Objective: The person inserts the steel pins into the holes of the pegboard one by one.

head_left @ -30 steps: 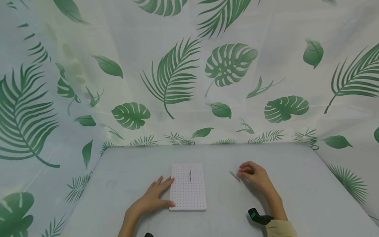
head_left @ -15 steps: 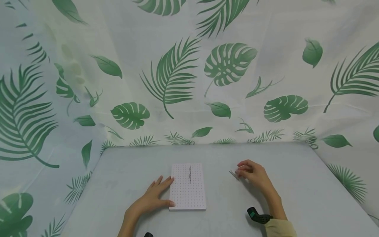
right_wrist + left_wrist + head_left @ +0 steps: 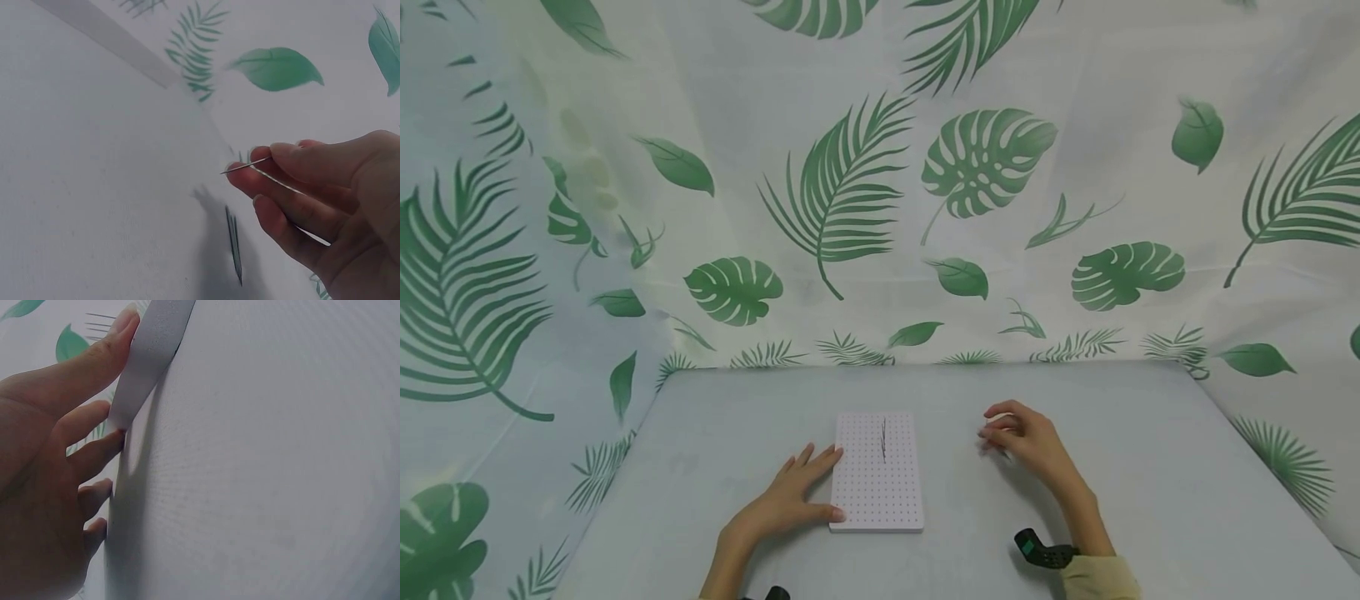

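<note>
A white board [image 3: 876,496] dotted with rows of small holes lies flat on the table. A few thin dark needles [image 3: 883,440] show near its far end; whether they lie or stand is too small to tell. My left hand [image 3: 781,502] has its fingers spread, with thumb and fingertips touching the board's left edge. To the right of the board, my right hand [image 3: 1036,446] pinches one thin metal needle [image 3: 247,166] between thumb and fingers. Below that hand, in the right wrist view, several more needles [image 3: 234,247] lie in a small bunch on the table.
A pale grey table [image 3: 737,417] carries everything. Behind it and at the sides hang white cloths [image 3: 865,325] with green leaf prints. A black wrist camera [image 3: 1043,550] sits on the right wrist.
My right hand has shifted a little left, and in the head view it now covers the needles that showed beside its fingertips. The left hand and the board have stayed put.
</note>
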{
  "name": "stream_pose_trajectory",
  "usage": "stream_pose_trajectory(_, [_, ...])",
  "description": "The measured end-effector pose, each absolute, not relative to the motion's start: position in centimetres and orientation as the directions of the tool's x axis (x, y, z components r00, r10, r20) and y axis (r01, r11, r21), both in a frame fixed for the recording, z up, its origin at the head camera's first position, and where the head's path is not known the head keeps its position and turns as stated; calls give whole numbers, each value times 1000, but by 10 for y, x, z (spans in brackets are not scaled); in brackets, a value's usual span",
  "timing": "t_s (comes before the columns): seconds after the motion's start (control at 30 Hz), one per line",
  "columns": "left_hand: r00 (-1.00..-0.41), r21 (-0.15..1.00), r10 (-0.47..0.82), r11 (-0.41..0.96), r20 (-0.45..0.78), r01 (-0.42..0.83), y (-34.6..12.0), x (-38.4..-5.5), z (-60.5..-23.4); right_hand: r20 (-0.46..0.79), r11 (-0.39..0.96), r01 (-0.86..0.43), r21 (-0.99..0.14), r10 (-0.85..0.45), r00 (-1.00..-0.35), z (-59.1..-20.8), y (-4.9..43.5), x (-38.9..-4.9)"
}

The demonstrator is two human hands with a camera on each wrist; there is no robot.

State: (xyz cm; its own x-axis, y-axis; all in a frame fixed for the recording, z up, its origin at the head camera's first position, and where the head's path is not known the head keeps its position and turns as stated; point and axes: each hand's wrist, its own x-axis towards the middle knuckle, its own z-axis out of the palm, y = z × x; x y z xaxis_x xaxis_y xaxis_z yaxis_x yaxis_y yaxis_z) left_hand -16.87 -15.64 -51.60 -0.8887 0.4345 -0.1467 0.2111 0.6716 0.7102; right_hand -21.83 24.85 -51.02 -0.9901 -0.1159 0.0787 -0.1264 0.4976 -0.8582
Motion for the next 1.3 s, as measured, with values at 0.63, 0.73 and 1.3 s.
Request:
stream_pose_trajectory(0.63, [-887,707,438,673,-142,219,-156,-169,-516,144,468,-217,-856,-187,-972,-505,220,-215])
stream_pose_trajectory(0.73, [-888,706,438,673,-141,220,-156,-169,-516,155,463,-229,-856,-192,-969,-504,216,-215])
stream_pose_trajectory(1.3, [-879,711,458,661,-130,240,-160,-171,-520,243,413,-309,-857,-204,-948,-505,187,-211])
